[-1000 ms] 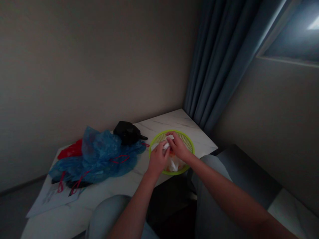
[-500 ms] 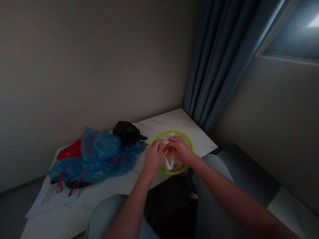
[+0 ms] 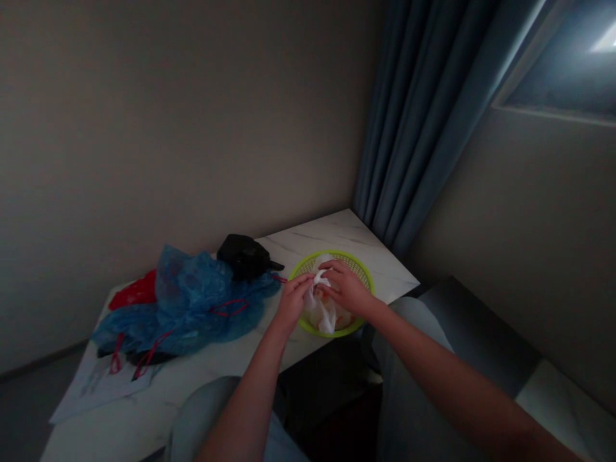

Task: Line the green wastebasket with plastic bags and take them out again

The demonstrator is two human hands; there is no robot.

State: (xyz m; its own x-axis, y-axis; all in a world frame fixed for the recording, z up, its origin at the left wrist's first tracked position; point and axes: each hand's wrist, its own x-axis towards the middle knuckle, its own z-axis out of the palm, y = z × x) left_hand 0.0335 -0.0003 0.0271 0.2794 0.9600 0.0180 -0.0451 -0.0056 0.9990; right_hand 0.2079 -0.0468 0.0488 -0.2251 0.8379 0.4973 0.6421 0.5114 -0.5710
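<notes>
A thin white plastic bag [image 3: 326,319] with orange patches showing through it sits in a yellow-green plastic basket [image 3: 362,264]. My left hand [image 3: 294,296] pinches the gathered top of the bag from the left. From the right, my right hand [image 3: 345,286] has its fingers curled on the same twisted part. Both hands are over the basket, close together. What lies inside the bag cannot be made out clearly.
Left on the marble-patterned table [image 3: 317,232] lies a heap of blue plastic bags [image 3: 202,301] with red drawstrings. A black bag [image 3: 244,255], a red bag [image 3: 137,290] and a paper sheet [image 3: 99,388] are around it. A blue curtain [image 3: 423,122] hangs behind.
My hands have shifted slightly apart, and the bag's top is now gathered into a twist between them. Less orange shows through the bag. The basket stays in place.
</notes>
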